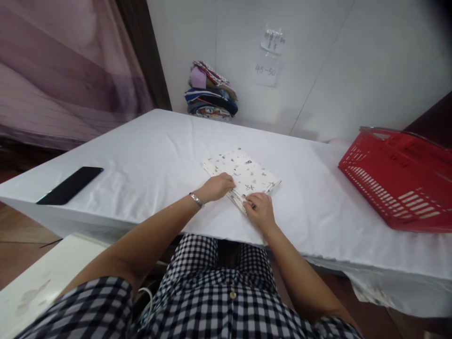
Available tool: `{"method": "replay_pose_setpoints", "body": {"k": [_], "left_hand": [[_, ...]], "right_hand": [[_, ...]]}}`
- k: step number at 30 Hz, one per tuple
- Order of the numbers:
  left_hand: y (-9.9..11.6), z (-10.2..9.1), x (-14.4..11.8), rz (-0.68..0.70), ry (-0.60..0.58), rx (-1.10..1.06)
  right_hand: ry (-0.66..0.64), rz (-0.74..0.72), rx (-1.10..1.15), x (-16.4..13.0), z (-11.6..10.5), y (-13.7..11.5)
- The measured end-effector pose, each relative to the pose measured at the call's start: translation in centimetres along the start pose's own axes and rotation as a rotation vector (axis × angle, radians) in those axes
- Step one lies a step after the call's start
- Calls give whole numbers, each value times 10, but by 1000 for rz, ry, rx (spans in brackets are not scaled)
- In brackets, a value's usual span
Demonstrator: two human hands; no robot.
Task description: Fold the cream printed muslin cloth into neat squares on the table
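A folded white cloth with small printed figures (243, 169) lies flat on the white-covered table (169, 174), turned so its corners point towards and away from me. My left hand (218, 186), with a silver band at the wrist, is closed on the cloth's near left edge. At the near corner, my right hand (260, 208) pinches the layered edge between thumb and fingers. Several layers show along that near edge. The fingertips of both hands partly cover it.
On the left of the table lies a black tablet-like slab (70, 185). A red plastic basket (399, 179) stands at the right. Against the wall is a stack of folded fabrics (212, 94), with paper notes (266, 70) taped to the right. A pale surface (42, 282) is at lower left.
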State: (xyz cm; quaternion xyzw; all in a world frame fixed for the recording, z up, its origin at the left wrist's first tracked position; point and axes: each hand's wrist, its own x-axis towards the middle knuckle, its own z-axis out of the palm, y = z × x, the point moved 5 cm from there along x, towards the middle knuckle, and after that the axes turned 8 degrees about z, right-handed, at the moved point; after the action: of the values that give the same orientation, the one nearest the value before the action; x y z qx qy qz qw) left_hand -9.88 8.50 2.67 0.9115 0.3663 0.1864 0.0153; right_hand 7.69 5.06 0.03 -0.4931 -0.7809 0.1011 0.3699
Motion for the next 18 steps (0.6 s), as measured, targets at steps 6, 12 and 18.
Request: {"method": "replay_pose_setpoints", "body": {"k": [6,12,18], "left_hand": [[3,-2,8,-12,-91,41],[8,-5,7,-24,-34,86],[10,-5,-5,2,25,86]], "right_hand": [[-19,32,-41,3,0,-7],[38,-33,-43,0,-2,-8],[-15,-132,-9,-3,1,-11]]}}
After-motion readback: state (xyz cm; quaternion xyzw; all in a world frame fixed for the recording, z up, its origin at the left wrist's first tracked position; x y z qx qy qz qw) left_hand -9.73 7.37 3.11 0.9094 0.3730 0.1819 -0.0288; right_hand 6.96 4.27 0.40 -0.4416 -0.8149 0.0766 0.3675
